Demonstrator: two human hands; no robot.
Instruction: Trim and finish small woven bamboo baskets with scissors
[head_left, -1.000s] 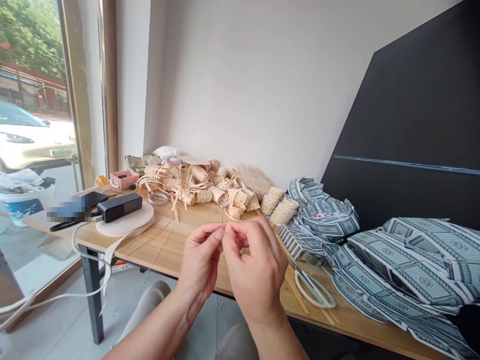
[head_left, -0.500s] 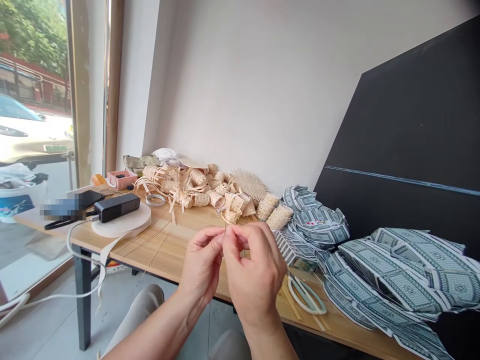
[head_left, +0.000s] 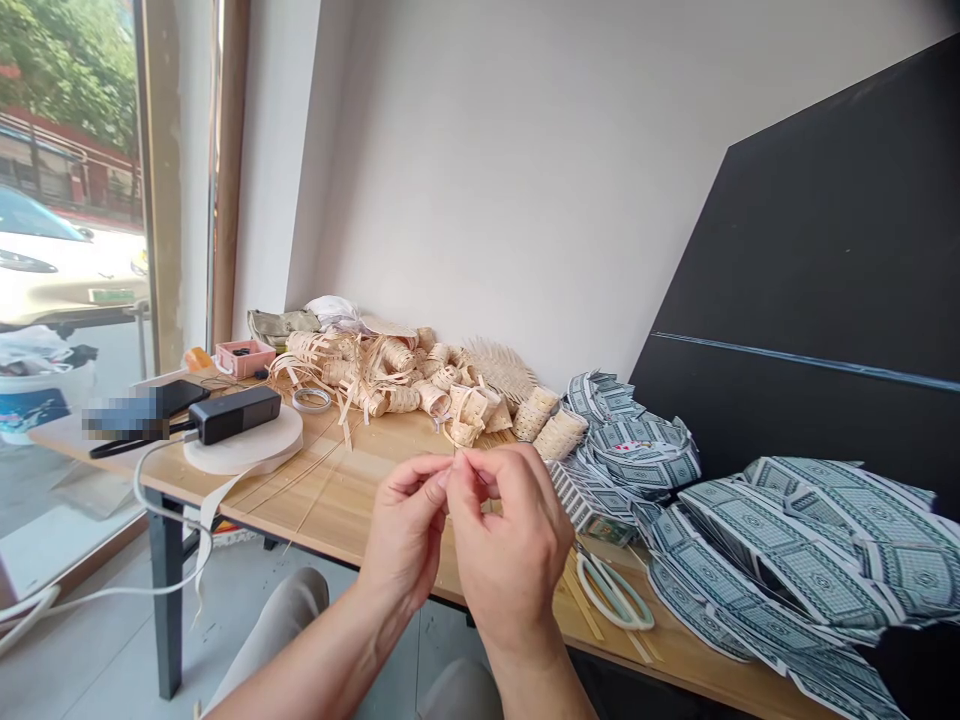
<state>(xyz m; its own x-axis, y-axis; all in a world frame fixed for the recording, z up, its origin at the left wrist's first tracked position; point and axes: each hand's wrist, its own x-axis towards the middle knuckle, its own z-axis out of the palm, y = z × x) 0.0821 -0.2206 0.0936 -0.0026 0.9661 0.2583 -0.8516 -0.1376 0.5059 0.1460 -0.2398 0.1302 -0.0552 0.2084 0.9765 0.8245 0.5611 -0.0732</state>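
Note:
My left hand (head_left: 409, 515) and my right hand (head_left: 510, 535) meet above the front edge of the wooden table (head_left: 360, 470). Thumbs and forefingers of both are pinched together, tip against tip. Whatever lies between them is thin and mostly hidden; only a tiny dark sliver shows at the fingertips. Just beyond the fingers lies a small woven strip piece (head_left: 463, 430), part of a heap of pale woven tubes (head_left: 401, 370) with loose strip ends. Right of my right hand rest scissors (head_left: 615, 590) with pale green handles, beside some flat narrow strips (head_left: 587, 597).
Folded shapes of patterned cards (head_left: 795, 560) cover the table's right side, by a black panel (head_left: 810, 250). At left are a roll of white band (head_left: 247, 450), a black device (head_left: 234, 415) on it with a white cable, a tape ring (head_left: 310, 400) and a pink box (head_left: 244, 360).
Both hands keep nearly the same pose and place, fingertips still together. The view has shifted very slightly; nothing on the table has visibly moved.

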